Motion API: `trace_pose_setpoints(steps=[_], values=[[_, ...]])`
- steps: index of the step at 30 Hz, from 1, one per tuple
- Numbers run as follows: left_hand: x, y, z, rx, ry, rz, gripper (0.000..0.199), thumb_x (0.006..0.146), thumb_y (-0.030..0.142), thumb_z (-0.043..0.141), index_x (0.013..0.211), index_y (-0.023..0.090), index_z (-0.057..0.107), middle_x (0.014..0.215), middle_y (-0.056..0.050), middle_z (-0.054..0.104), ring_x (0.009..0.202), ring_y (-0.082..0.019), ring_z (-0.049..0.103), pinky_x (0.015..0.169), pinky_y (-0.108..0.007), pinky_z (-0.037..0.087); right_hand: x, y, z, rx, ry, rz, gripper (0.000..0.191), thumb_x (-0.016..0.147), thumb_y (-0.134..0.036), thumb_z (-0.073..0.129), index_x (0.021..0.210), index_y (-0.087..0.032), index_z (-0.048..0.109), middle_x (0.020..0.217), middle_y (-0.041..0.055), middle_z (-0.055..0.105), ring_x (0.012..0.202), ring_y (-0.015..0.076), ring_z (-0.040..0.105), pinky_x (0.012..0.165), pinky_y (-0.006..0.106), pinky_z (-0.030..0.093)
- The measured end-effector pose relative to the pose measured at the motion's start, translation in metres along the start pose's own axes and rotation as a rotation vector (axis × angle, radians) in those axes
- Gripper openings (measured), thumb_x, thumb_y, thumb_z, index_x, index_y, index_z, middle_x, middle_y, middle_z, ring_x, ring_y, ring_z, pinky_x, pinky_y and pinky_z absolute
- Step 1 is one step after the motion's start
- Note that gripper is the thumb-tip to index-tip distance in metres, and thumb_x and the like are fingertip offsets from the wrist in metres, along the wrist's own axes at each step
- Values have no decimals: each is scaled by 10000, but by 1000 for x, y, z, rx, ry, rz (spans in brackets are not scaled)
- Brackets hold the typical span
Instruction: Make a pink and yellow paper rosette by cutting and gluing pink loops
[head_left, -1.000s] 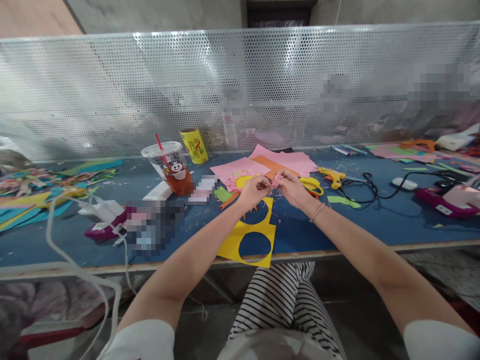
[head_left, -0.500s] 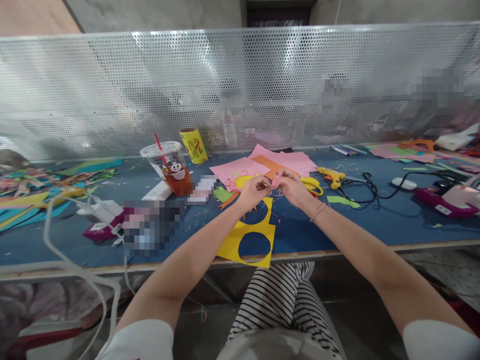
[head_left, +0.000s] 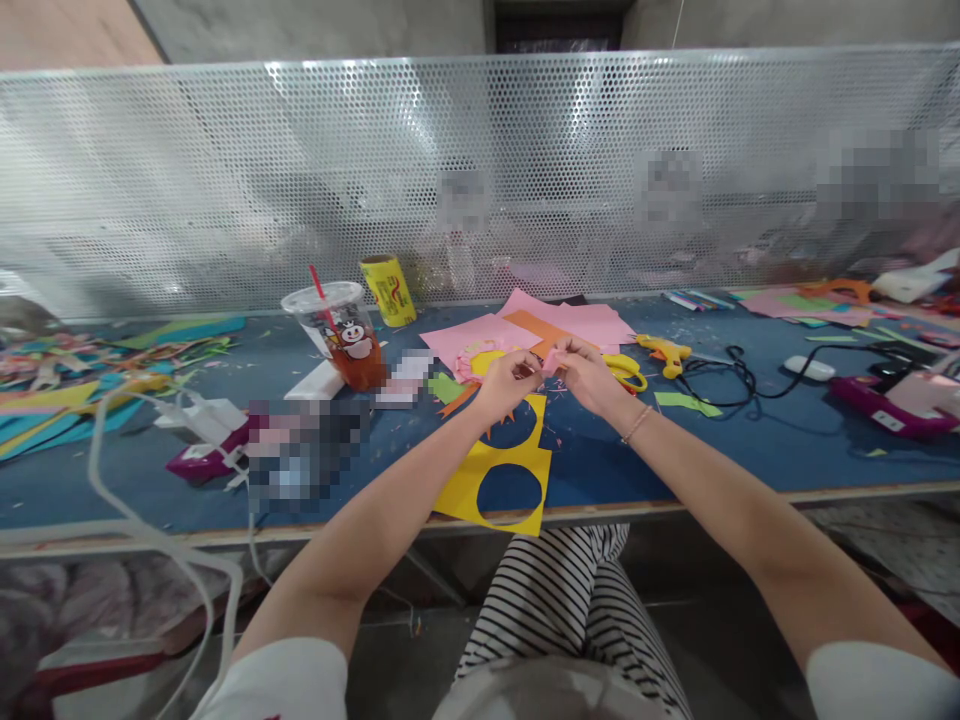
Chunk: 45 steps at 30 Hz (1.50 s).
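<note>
Above the blue table my two hands nearly meet. Between the closed fingertips of my right hand is a small piece of pink paper. My left hand is closed too, its fingertips pinched at the paper's left side; how much of it they grip is hard to see. Behind my left hand lies a round paper shape with a yellow middle and pink edging, partly covered. A yellow sheet with round cut-outs lies below my hands, over the table's front edge. Yellow-handled scissors rest beside my right hand.
Pink sheets and an orange strip lie behind my hands. A yellow glue gun with a black cord is to the right. Leftward stand a drink cup and a yellow roll. A perforated metal screen closes the back.
Both hands stay in almost the same place, with the fingers shifting only slightly around the pink paper. Nothing else on the table has visibly moved.
</note>
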<state>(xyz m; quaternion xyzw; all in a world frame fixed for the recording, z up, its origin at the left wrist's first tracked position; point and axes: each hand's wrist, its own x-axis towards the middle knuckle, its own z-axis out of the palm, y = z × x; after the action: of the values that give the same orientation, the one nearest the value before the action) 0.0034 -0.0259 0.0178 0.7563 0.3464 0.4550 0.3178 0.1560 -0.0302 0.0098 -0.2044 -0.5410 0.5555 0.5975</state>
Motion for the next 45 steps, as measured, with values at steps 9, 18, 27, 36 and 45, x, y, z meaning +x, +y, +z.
trace_pose_setpoints(steps=[9,18,27,36,45], values=[[0,-2,0,-21,0,10,79,672,219,583,662,152,543,650,10,539,561,-79,507,545,-219,416,1,-2,-1,-28,27,10,115,671,-221,598,699,-210,487,711,-35,544,654,97,513,688,260,428],[0,-2,-1,-39,11,0,134,682,270,602,664,151,542,649,-1,546,554,-82,512,537,-224,422,1,-3,-2,-9,9,0,101,676,-205,588,710,-211,492,721,-28,553,694,104,527,700,261,426],[1,-1,-1,-16,33,27,133,673,267,611,643,154,547,664,-6,552,582,-85,503,548,-222,414,2,-1,-3,13,10,-7,89,674,-192,597,690,-207,511,711,-37,549,677,94,523,680,249,416],[1,-3,-1,-30,23,9,127,681,259,605,661,154,535,656,2,543,569,-83,515,546,-222,422,1,-2,-2,-3,3,9,98,683,-211,597,695,-209,500,711,-30,568,689,105,528,706,269,423],[0,-4,-1,-59,5,-8,140,687,276,604,679,155,535,637,8,535,541,-78,516,522,-217,419,1,-2,-2,-27,23,22,101,677,-228,599,695,-215,501,708,-32,566,685,106,533,717,276,430]])
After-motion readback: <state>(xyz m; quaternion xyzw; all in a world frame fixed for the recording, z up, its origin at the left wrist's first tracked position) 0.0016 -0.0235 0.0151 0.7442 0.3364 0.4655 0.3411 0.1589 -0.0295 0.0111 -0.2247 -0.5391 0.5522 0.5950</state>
